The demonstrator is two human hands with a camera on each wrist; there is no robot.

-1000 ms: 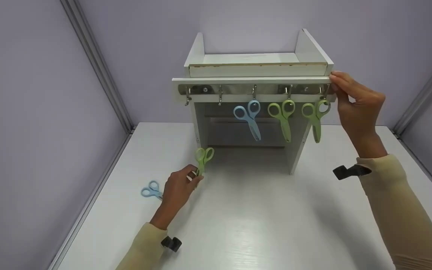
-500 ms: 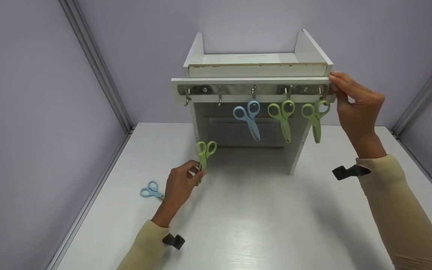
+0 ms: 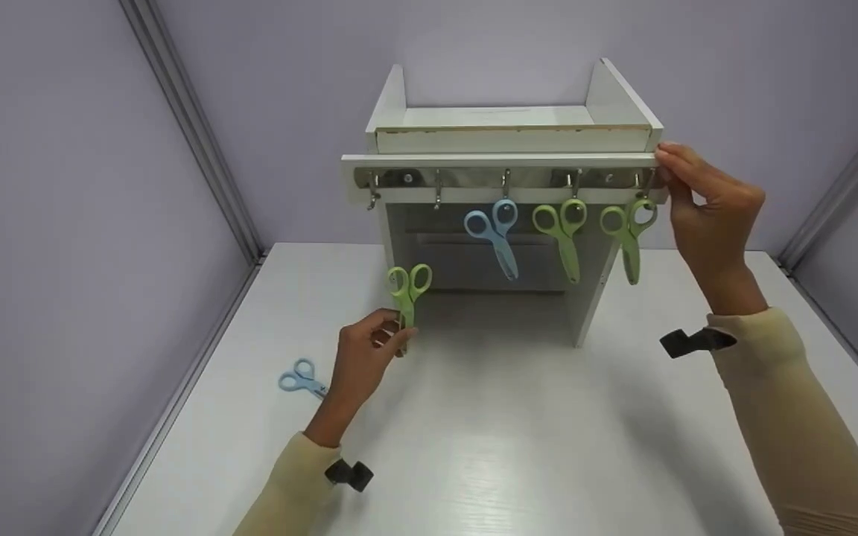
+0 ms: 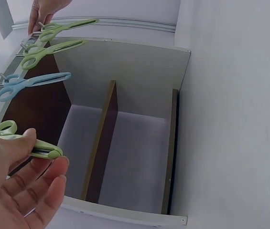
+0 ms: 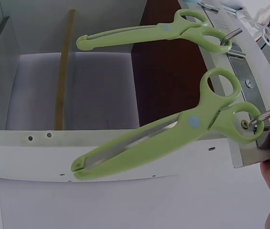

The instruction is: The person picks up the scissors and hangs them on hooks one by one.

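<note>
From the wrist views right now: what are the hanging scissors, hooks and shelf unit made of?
Green scissors: matte plastic handles and blade covers, with a thin grey, probably steel, edge showing along the blade. Hooks: shiny metal pegs on a brushed metal rail. Shelf unit: white laminated board, likely particleboard; a raw brown edge shows on the divider.

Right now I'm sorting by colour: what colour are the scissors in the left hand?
Light green scissors, pinched by the left hand; the head view shows it best.
</note>
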